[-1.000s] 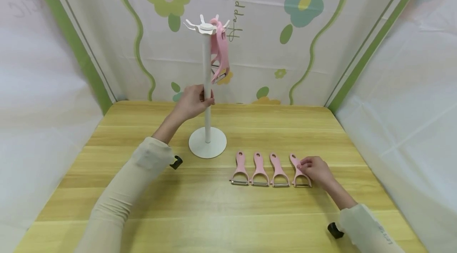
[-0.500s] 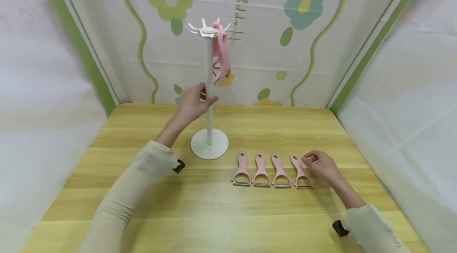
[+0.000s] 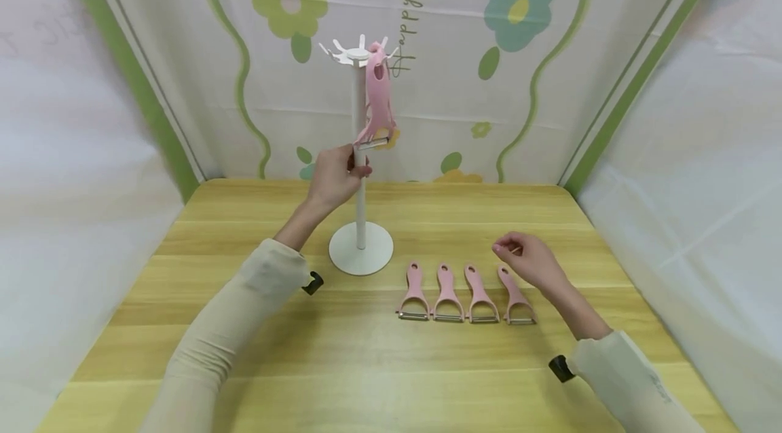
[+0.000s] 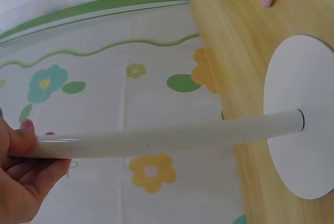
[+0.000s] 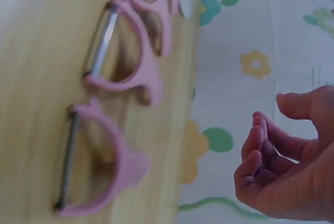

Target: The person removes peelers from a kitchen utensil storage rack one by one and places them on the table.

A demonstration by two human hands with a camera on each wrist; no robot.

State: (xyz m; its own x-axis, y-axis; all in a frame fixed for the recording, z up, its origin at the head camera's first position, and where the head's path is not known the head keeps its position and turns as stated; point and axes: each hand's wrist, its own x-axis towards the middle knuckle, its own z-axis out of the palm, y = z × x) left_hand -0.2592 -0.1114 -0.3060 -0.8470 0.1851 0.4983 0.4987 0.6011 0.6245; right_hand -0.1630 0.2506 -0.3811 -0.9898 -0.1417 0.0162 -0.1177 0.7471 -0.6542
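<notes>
My left hand (image 3: 337, 174) grips the white pole of a hook stand (image 3: 362, 199) between thumb and fingers, about midway up. In the left wrist view the pole (image 4: 156, 138) runs from those fingers to the round base. A pink peeler (image 3: 379, 93) hangs from a hook at the front right of the stand's top, and anything behind it is mostly hidden. Several pink peelers lie in a row on the table, handles pointing away, the rightmost peeler (image 3: 516, 297) a little apart. Above that one is my right hand (image 3: 533, 262), its fingers loosely bent and holding nothing.
The wooden table (image 3: 275, 365) ends at a printed cloth backdrop (image 3: 446, 107), with white cloth walls on both sides. A black clip-like piece (image 3: 313, 282) sits at the left sleeve, and another black piece (image 3: 561, 368) at the right sleeve.
The stand's top has turned, bringing the hanging peeler round to the front. My right hand has left the rightmost peeler on the table, lifting away and then moving left and farther back.
</notes>
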